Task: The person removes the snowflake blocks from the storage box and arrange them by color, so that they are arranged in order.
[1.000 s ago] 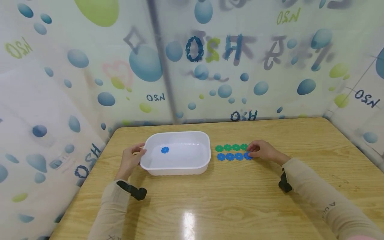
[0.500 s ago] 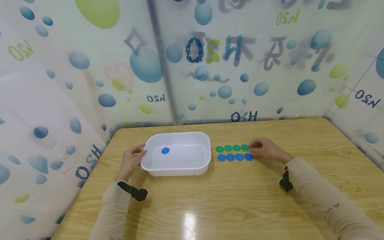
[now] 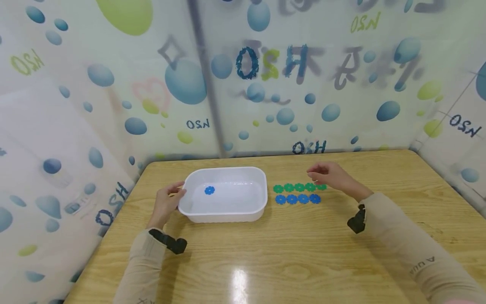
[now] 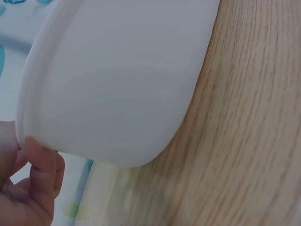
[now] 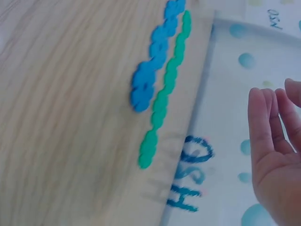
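Note:
My left hand [image 3: 166, 204] pinches the left rim of a white plastic basin [image 3: 228, 218]; the left wrist view has its fingers [image 4: 41, 165] at the basin's corner. Inside the basin lies one blue flower-shaped disc [image 3: 209, 190]. To its right on the table are two rows: several green flower-shaped discs [image 3: 300, 187] behind, several blue flower-shaped discs [image 3: 303, 199] in front. Above the right end of the green row hovers my right hand [image 3: 336, 177], holding nothing, and it partly covers the last green disc [image 3: 322, 186]. In the right wrist view its fingers look nearly straight.
The wooden table [image 3: 288, 253] carries the basin and discs. Behind it hangs a pale curtain [image 3: 265, 118] printed with blue and green drops, which also runs along both sides.
My right hand has let go of a green disc, now at the right end of the green row, and has risen up and away. The left hand and basin stay put.

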### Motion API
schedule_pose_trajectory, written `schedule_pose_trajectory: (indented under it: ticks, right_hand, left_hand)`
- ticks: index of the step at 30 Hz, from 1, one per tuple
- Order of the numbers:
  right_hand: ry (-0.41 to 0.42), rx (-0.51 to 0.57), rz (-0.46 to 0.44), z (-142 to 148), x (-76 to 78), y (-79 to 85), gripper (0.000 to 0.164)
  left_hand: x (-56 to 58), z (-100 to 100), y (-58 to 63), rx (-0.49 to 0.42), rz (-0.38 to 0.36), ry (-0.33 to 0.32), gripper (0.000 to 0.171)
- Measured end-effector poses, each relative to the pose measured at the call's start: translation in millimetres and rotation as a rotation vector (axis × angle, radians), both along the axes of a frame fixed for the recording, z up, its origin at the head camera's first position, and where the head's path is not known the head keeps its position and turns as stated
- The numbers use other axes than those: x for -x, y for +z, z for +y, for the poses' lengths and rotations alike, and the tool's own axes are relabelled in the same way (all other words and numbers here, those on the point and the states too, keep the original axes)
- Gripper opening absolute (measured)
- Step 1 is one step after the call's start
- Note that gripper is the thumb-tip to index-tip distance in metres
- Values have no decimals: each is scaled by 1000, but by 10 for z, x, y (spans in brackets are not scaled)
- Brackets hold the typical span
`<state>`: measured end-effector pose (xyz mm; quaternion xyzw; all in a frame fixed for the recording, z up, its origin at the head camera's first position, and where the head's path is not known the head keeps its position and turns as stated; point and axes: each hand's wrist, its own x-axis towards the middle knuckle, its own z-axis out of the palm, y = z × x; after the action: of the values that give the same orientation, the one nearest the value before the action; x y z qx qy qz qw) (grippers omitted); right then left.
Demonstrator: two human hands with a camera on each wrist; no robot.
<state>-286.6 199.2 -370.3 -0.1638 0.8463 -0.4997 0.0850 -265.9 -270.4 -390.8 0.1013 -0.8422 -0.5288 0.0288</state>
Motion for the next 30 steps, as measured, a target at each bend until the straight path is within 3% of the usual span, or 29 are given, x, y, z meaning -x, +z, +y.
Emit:
schedule_pose_trajectory:
  ticks: [8, 15, 20, 30]
  right_hand:
    - [78, 44, 23, -303, -19, 213, 31]
    - [141, 55, 117, -588, 70, 452, 24]
    - [189, 64, 115, -891, 116, 606, 22]
    - [302, 34, 197, -1473, 226, 602, 18]
  left_hand:
    - [6, 12, 7, 3, 6, -6, 37]
    - [7, 14, 36, -4, 1, -8, 38]
    - [9, -9, 23, 0, -4, -1, 38]
    - [5, -13, -18, -18, 24, -7, 37]
